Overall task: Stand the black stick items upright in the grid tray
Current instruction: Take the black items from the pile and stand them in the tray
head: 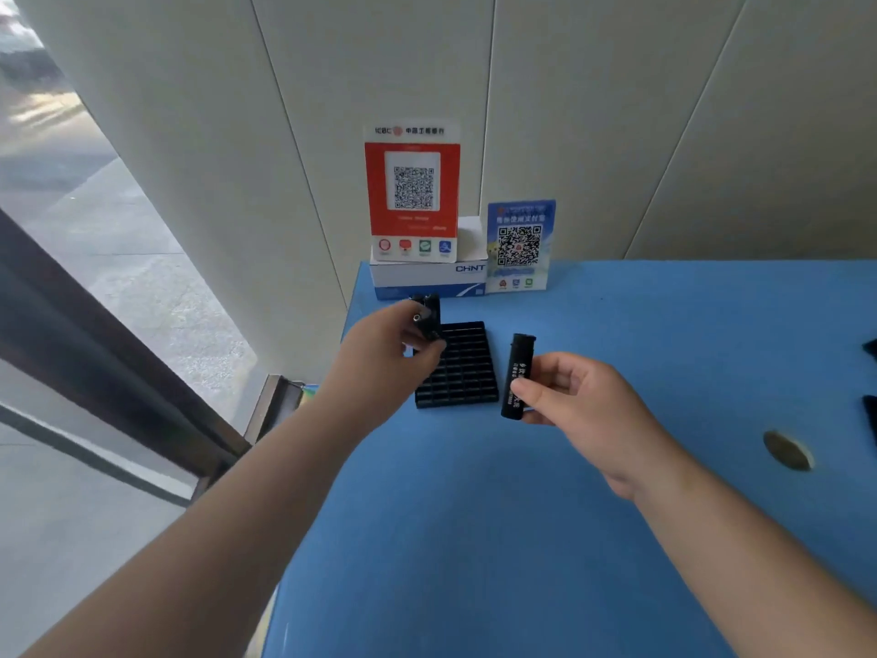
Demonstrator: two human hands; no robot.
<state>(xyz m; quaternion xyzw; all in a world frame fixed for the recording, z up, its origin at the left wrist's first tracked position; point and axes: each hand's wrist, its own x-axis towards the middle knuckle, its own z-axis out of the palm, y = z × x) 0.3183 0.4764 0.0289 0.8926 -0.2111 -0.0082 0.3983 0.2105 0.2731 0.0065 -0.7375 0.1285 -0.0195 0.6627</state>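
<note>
At the left, the left hand (396, 346) hovers over the far-left corner of the grid tray (458, 365), its fingers (429, 348) curled round a small bundle of black sticks (427, 315), two or perhaps three; the exact count is hard to tell. Their ends point up and toward the wall. The grid tray lies flat on the blue table (522, 515), and every cell that shows looks empty, so the job appears barely begun.

To the right of the tray, the right hand (583, 410) pinches a single black stick (517, 375) between thumb and fingertips at about its middle. This stick, with white print on its side, stands nearly upright, just beside the tray's right edge; whether its foot touches the table cannot be told.

To do this step well, I would seat one stick at a time. The single stick in the right hand looks the readier one: move it left over a cell, keep it plumb, and lower the bottom end straight in so it does not catch a divider. Filling from a far corner row would keep standing sticks out of the way of later ones. The bundle in the left hand likely needs feeding out singly; pushing several at once risks jamming or tipping the light tray.

At the far right edge, dark objects (871, 415) lie on the table, possibly more sticks.
</note>
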